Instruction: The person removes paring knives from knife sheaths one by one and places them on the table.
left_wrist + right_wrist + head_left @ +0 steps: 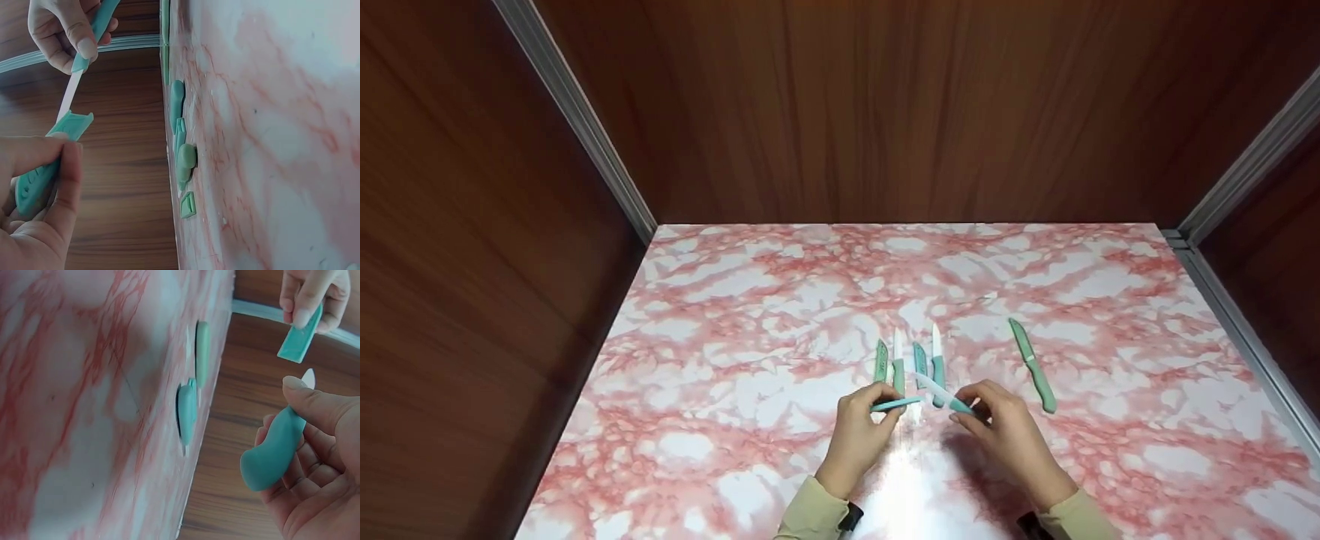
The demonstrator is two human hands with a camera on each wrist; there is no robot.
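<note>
While your hands work at the lower centre of the head view, the fingers of your right hand [1001, 420] grip a teal-handled knife [934, 387], its pale blade bare, and those of your left hand [861, 427] pinch a teal cover [897, 404]. Blade tip and cover stand near but apart in the head and right wrist views.

Just above, on the pink-and-white surface [697, 375], a bare green-handled knife [898, 373] lies beside a green cover [881, 363]; slightly right of them, a second teal knife [937, 367] lies bare beside its matching cover [919, 358]. Farther right in the frame rests a covered green knife [1040, 386], a pale sliver showing at the joint.

By that count, you appear to have one knife covered and three bare. Whether covers are going on or coming off cannot be told here: if on, three remain; if off, one.

Your left fingers mask part of the held cover in the head view; your right fingers hide much of the handle. The left wrist view overlaps blade tip and cover, leaving the gap hard to judge. Markings on the covers are unreadable, and both sleeves [812, 510] run off the bottom edge.
</note>
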